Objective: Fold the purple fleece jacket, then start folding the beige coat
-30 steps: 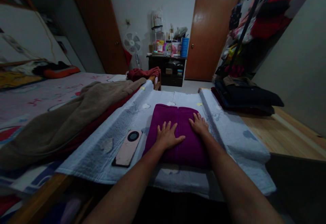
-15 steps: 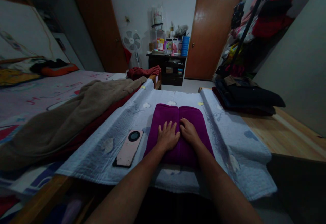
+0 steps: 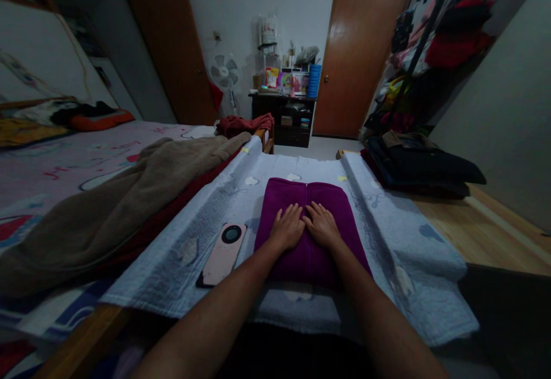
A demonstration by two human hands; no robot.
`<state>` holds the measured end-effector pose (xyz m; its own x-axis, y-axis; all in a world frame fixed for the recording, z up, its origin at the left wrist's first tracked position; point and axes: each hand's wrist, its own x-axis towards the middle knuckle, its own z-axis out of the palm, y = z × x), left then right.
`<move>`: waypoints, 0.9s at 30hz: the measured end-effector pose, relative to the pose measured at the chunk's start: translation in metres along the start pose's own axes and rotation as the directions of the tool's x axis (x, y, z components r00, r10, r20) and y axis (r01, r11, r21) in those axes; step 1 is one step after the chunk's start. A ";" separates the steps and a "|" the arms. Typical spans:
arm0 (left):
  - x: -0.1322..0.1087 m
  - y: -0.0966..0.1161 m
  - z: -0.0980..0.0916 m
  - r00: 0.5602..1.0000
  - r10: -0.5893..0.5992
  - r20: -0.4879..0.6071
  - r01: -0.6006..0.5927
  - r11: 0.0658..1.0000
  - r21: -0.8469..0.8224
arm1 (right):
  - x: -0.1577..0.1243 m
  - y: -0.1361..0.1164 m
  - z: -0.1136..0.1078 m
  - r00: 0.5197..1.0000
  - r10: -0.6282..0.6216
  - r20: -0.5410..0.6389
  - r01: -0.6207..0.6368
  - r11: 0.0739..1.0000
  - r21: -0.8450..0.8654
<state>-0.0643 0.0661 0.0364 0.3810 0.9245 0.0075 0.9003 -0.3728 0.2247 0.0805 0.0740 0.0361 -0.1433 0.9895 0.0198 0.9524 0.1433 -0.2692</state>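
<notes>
1. The left hand [image 3: 287, 228] and right hand [image 3: 322, 227] rest palms down on the folded purple garment [image 3: 307, 258], fingers slightly spread, pinching nothing
2. It looks soft, fairly light and unlikely to slip; both side edges, supported underneath, seem the best hold
3. It lies on a blue patterned cloth [image 3: 404, 235], a phone [image 3: 221, 261] just left
4. Beyond, in dim light: a fan [image 3: 224, 70], a wooden door [image 3: 348, 51]

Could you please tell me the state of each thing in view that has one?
Purple garment: folded.
Left hand: open, resting on the garment.
Right hand: open, resting on the garment.
Phone: lying camera side up.
Blue cloth: spread out, rumpled.
Dark clothes: folded, stacked.
Brown fabric: loosely bunched.
Rightmost door: looks shut.
</notes>
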 end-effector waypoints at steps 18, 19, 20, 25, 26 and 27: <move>0.089 -0.034 0.001 0.978 -0.201 -0.056 0.203 0.979 0.035 | -0.003 -0.005 -0.009 0.998 0.003 0.067 -0.006 0.999 0.042; 0.093 -0.035 0.001 0.975 -0.218 -0.048 0.220 0.975 0.029 | -0.004 -0.005 -0.010 0.998 -0.002 0.068 -0.002 0.999 0.047; 0.097 -0.036 0.000 0.972 -0.232 -0.042 0.233 0.972 0.021 | -0.004 -0.005 -0.010 0.998 -0.006 0.066 0.003 0.999 0.052; 0.111 -0.040 -0.001 0.965 -0.259 -0.048 0.258 0.966 -0.019 | -0.004 -0.004 -0.009 0.998 -0.001 0.069 -0.004 0.998 0.065; 0.112 -0.041 -0.002 0.965 -0.256 -0.063 0.254 0.967 -0.028 | -0.004 -0.004 -0.009 0.998 -0.001 0.068 -0.004 0.998 0.064; 0.113 -0.042 -0.003 0.965 -0.250 -0.079 0.248 0.968 -0.038 | -0.004 -0.004 -0.008 0.998 -0.002 0.064 -0.002 0.998 0.063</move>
<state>-0.0600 0.1867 0.0311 0.1259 0.9916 0.0284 0.9578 -0.1290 0.2569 0.0796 0.0698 0.0452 -0.1621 0.9859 -0.0414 0.9337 0.1396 -0.3297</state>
